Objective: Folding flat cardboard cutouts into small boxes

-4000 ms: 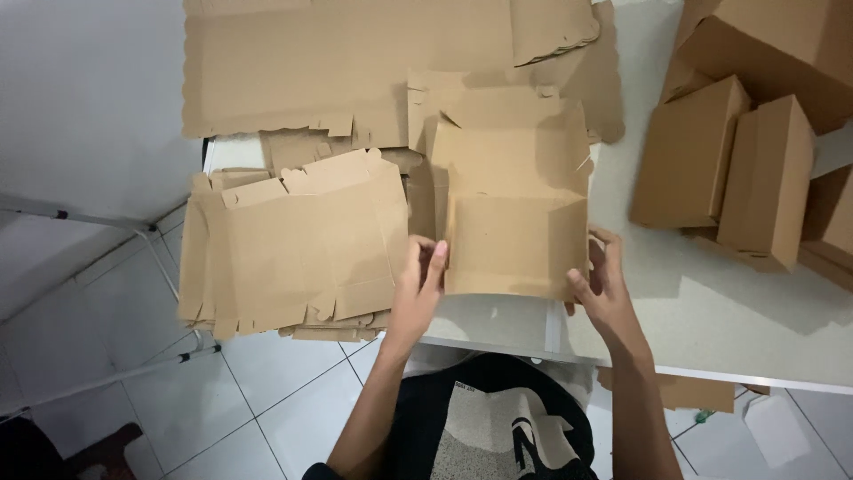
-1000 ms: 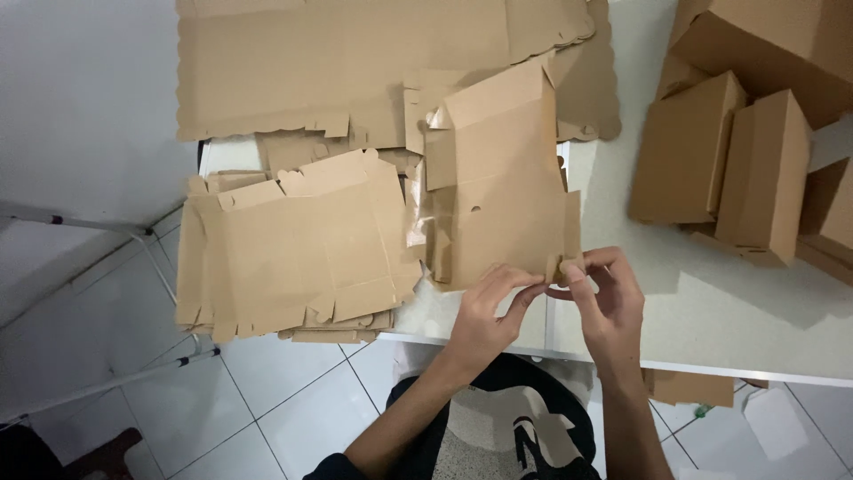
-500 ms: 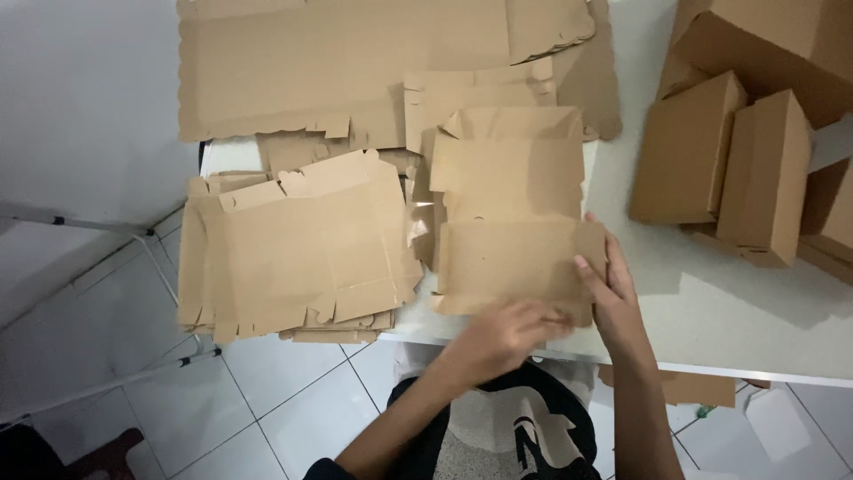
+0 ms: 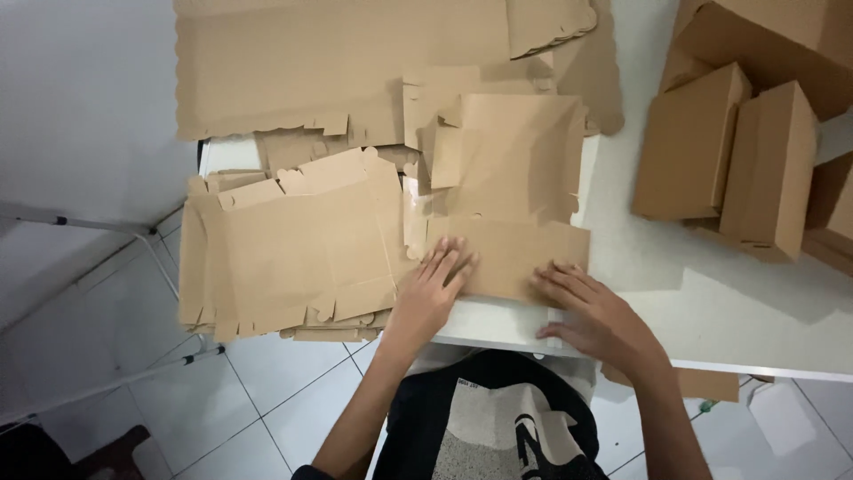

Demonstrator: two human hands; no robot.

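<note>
A flat brown cardboard box blank [image 4: 506, 191], partly folded, lies on the white surface [image 4: 711, 293] at the middle of the view. Its near flap sits at 6 o'clock, by the surface's edge. The left hand [image 4: 431, 289] presses flat on that flap's left end, grip apart, fingers spread. The right hand [image 4: 595, 311] presses its right end, grip likewise apart. At 9 o'clock rests a stack of flat brown cardboard blanks [image 4: 284, 249]; at 2 o'clock stand assembled brown cardboard boxes [image 4: 729, 151].
</note>
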